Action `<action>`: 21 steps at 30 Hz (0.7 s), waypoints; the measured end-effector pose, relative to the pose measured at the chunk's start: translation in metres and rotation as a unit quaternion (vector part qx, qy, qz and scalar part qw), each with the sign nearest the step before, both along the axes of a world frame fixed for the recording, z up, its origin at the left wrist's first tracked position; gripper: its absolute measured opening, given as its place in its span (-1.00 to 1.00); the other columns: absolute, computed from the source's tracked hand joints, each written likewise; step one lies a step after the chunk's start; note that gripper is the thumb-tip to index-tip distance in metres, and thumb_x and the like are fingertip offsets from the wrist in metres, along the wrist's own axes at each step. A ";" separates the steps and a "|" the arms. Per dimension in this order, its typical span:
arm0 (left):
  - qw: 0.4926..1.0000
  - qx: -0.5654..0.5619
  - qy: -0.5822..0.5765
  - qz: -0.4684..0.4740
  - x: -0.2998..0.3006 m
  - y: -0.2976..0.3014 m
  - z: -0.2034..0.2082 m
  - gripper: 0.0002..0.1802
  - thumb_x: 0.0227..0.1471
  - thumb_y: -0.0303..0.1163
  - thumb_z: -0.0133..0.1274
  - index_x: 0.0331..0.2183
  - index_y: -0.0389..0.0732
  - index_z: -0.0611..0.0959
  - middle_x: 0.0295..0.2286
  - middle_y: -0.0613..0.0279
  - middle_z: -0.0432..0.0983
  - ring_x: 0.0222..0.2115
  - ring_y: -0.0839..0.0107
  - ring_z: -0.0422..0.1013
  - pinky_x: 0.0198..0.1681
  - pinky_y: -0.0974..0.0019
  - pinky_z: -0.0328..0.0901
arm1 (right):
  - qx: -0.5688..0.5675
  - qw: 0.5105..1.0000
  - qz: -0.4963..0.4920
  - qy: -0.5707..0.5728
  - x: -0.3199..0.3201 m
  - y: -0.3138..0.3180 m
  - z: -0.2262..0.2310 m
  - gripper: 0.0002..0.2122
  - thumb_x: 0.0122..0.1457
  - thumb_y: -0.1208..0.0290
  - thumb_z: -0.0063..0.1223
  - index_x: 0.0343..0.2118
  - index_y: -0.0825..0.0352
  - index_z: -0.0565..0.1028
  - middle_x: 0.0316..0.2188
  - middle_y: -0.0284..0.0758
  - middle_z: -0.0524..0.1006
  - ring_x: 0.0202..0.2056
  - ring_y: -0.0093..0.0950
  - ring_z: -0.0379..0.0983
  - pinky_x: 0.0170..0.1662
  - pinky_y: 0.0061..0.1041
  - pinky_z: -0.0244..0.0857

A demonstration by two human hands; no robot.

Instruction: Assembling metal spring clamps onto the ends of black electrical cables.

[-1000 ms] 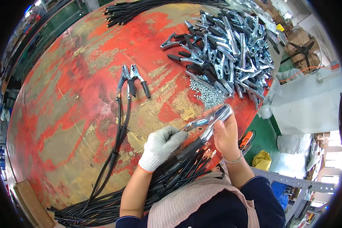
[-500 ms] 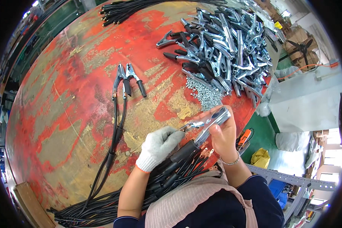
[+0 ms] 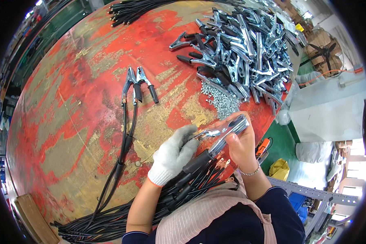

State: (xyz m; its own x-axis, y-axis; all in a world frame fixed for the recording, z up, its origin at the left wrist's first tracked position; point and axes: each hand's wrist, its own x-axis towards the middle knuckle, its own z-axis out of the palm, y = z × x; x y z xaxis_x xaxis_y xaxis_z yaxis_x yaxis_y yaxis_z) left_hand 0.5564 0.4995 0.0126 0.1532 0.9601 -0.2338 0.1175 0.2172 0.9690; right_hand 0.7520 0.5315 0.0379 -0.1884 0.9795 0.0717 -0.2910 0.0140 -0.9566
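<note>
- Fingers of the bare right hand (image 3: 243, 148) are wrapped round a clamp (image 3: 221, 142), thumb along the metal, so that grip's pretty solid.
- Over on the gloved left hand (image 3: 169, 156), thumb and forefinger sit apart, right by the tip of the bare handle (image 3: 209, 133). Can't tell if they're touching it or pinching something.
- Where's the clamp? Held just on the near side of the screws (image 3: 223, 105).
- Key bit imo: that bare handle sticks out leftward from the right fingers, tip facing the glove. Seen from the left fingers, the clamp's body lies to the right. Right hand's the nearer one, being on it.
- Long axis runs on a slant: mouth end in the right palm, aimed far right; handles splay back to the near left, the one with the black sleeve (image 3: 197, 162) nearest.
- Around it: clamp pile (image 3: 248, 53) right behind the screws, two wired clamps (image 3: 128, 83) well left of them, cables (image 3: 93, 229) on their near-left side.
</note>
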 end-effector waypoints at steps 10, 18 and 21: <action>0.998 0.018 0.025 -0.060 -0.001 0.005 0.019 -0.63 0.19 -0.31 -0.06 0.00 -0.23 0.52 -0.34 0.11 0.57 -0.32 0.42 0.49 -0.19 0.36 0.35 | -0.007 1.000 0.006 0.000 0.003 0.009 -0.002 -0.52 0.06 0.32 0.31 -0.09 0.37 0.26 -0.26 -0.26 0.47 -0.16 -0.39 0.49 -0.07 -0.33 0.42; 0.996 0.038 0.047 -0.065 0.001 0.004 0.018 -0.65 0.21 -0.31 -0.10 -0.02 -0.26 0.51 -0.38 0.16 0.60 -0.35 0.35 0.53 -0.22 0.34 0.37 | -0.015 1.000 0.003 -0.014 0.004 0.007 -0.001 -0.55 0.09 0.35 0.28 -0.09 0.37 0.25 -0.23 -0.24 0.47 -0.16 -0.38 0.49 -0.06 -0.31 0.42; 0.996 0.043 0.043 -0.066 0.000 0.004 0.016 -0.65 0.21 -0.31 -0.11 -0.03 -0.26 0.51 -0.38 0.16 0.59 -0.36 0.35 0.53 -0.23 0.35 0.37 | -0.012 1.000 0.000 -0.021 0.003 0.007 0.000 -0.56 0.10 0.37 0.26 -0.09 0.37 0.24 -0.23 -0.22 0.48 -0.15 -0.37 0.50 -0.06 -0.30 0.42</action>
